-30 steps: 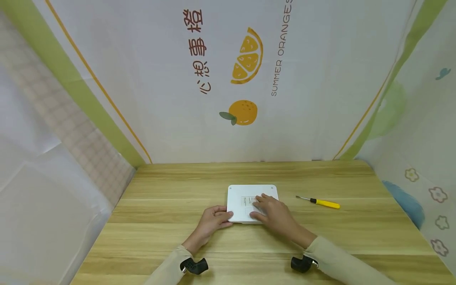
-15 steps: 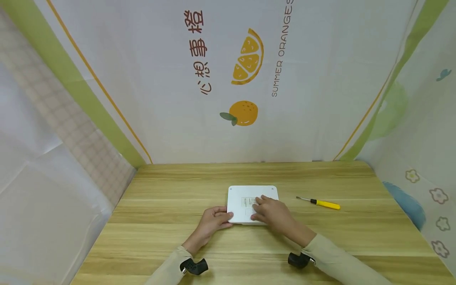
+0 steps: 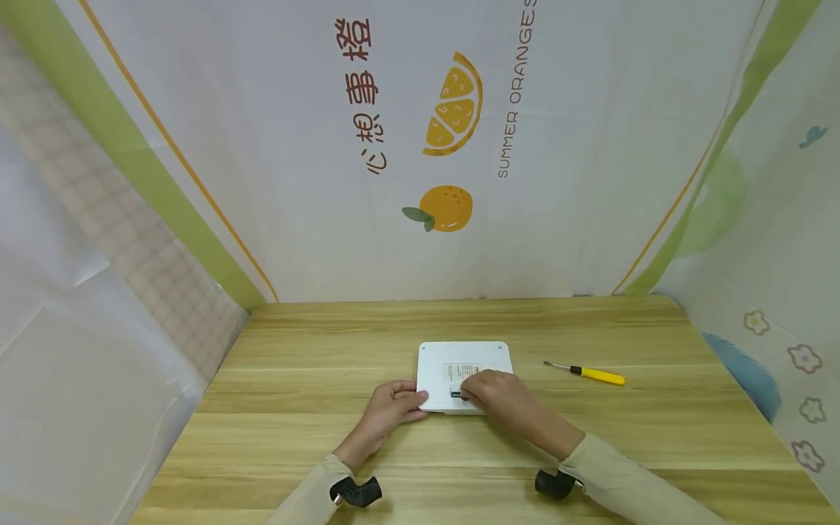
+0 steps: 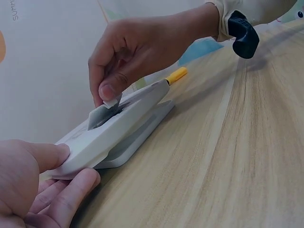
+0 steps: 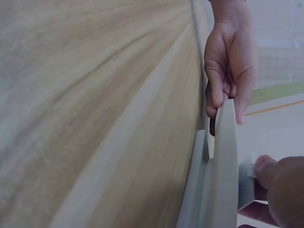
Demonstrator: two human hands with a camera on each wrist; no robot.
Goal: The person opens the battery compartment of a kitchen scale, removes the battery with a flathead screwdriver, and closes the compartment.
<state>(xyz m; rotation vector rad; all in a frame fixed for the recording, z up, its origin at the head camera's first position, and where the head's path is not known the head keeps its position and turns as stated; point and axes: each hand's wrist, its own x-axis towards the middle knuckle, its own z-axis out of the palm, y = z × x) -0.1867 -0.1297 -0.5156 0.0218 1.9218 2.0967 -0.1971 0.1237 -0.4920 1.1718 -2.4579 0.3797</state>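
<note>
A flat white device [image 3: 432, 368] with a printed label and corner screws lies face down on the table. My left hand [image 3: 389, 410] grips its near-left corner, thumb on top and fingers beneath. At the device's near middle, my right hand [image 3: 507, 397] pinches a small white cover [image 4: 100, 117] between thumb and fingers. The left wrist view has this cover tilted up from the surface, beside a dark opening partly hidden by it. A wider white plate [image 4: 142, 142] shows beneath the device body. In the right wrist view the cover [image 5: 245, 185] stands out from the device.
A screwdriver [image 3: 600, 375] with a yellow handle lies on the wooden table [image 3: 315, 430], right of the device. White printed cloth [image 3: 315, 240] hangs behind the table and along both sides. Black wrist mounts [image 3: 359, 492] sit on both sleeves.
My right fingers, earlier spread over the device, have curled in and lifted the small cover, revealing a dark opening. The left hand and the screwdriver have stayed put.
</note>
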